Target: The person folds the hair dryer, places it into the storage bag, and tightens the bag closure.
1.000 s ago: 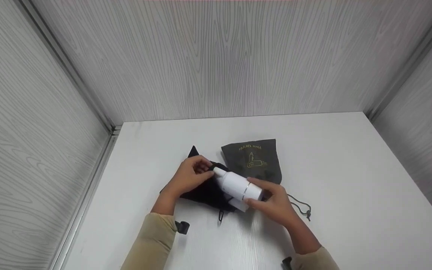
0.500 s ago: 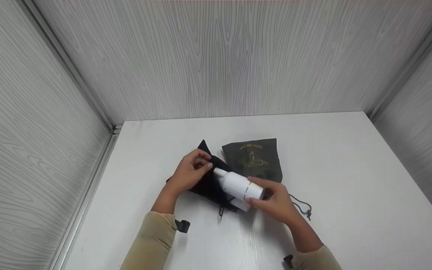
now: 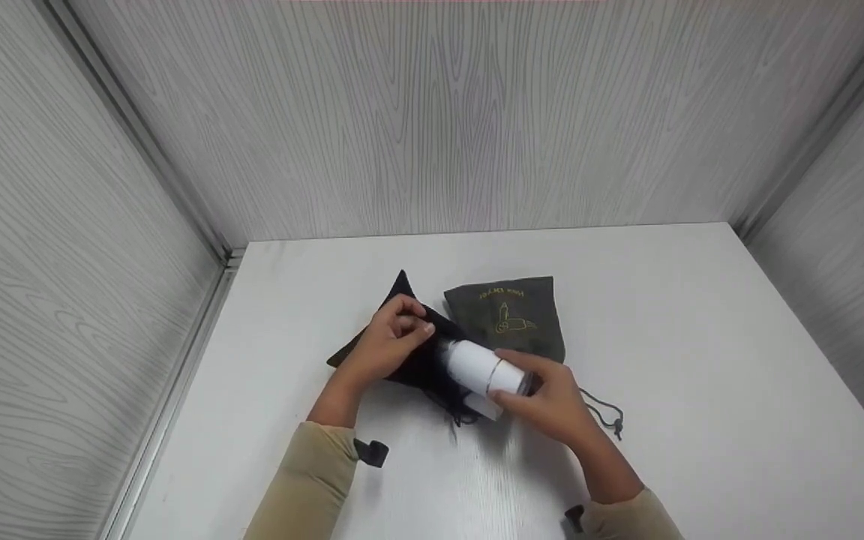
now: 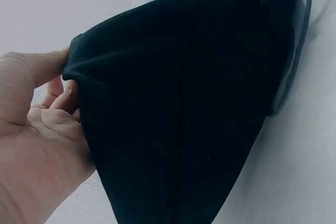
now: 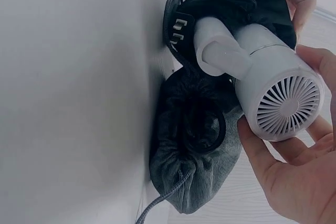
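My right hand [image 3: 548,397] grips a white hair dryer [image 3: 473,366] by its rear end, thumb and fingers around the barrel. In the right wrist view, the round vent grille [image 5: 289,107] faces the camera and the handle [image 5: 212,43] is folded alongside the barrel. The front of the dryer is hidden inside a black drawstring pouch [image 4: 173,87]. At the pouch's upper edge my left hand [image 3: 387,341] pinches the cloth between thumb and fingers. The pouch slants, its mouth toward my right hand.
A dark grey pouch [image 3: 544,322] with gold print lies just behind the dryer, its cord [image 3: 612,416] trailing right. White table [image 3: 702,375] surrounds both pouches. Panel walls [image 3: 432,112] rise at the back and sides.
The dryer's nozzle, visible before, has gone out of sight in the black pouch. My left hand has drawn the pouch up and rightward over it. My right hand has barely moved.
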The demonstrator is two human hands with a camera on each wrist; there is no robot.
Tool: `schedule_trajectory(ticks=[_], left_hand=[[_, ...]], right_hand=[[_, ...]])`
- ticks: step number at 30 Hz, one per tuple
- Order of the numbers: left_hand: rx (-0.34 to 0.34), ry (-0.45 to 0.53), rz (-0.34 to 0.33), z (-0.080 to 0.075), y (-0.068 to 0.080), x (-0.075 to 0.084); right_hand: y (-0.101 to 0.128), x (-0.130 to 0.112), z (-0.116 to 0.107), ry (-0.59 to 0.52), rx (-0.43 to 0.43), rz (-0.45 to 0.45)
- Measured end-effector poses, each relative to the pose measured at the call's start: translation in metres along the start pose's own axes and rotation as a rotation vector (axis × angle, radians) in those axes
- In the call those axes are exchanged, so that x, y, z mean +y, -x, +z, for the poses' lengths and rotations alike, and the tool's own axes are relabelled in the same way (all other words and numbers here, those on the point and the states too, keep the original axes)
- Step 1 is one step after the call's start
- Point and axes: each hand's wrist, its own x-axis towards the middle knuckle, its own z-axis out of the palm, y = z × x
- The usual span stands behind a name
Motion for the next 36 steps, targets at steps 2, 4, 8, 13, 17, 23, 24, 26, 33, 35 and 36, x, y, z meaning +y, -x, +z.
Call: schedule_trajectory(ticks=[2, 4, 8, 13, 17, 23, 24, 26, 33, 35, 36], left_hand=[[-0.01, -0.002, -0.002, 0.001, 0.0, 0.0], [-0.01, -0.014, 0.002, 0.001, -0.001, 0.0], [0.001, -0.065, 0.01, 0.0, -0.001, -0.003], [0.063, -0.133, 0.02, 0.0, -0.002, -0.008], [0.13, -0.186, 0.033, 0.0, -0.002, -0.01], [0.207, -0.273, 0.06, 0.001, -0.002, -0.013], [0.216, -0.286, 0.07, 0.001, -0.002, -0.013], [0.212, -0.299, 0.08, 0.0, -0.001, -0.013], [0.115, -0.308, 0.039, -0.003, 0.003, -0.011], [0.111, -0.322, 0.038, -0.002, 0.003, -0.011], [0.11, -0.329, 0.042, -0.002, 0.003, -0.011]], right_hand=[[-0.001, 0.001, 0.001, -0.02, 0.001, -0.005], [-0.001, 0.002, 0.002, -0.055, 0.002, -0.009], [-0.004, 0.007, 0.004, -0.151, 0.025, -0.006], [-0.005, 0.012, 0.005, -0.202, 0.058, 0.007], [-0.005, 0.013, 0.006, -0.249, 0.053, 0.005], [-0.004, 0.014, 0.005, -0.285, 0.043, 0.009], [-0.004, 0.014, 0.005, -0.286, 0.044, 0.013], [-0.003, 0.013, 0.004, -0.287, 0.047, 0.019], [-0.003, 0.012, 0.003, -0.282, 0.045, 0.046], [-0.002, 0.011, 0.002, -0.282, 0.046, 0.057], [-0.002, 0.011, 0.002, -0.282, 0.048, 0.061]])
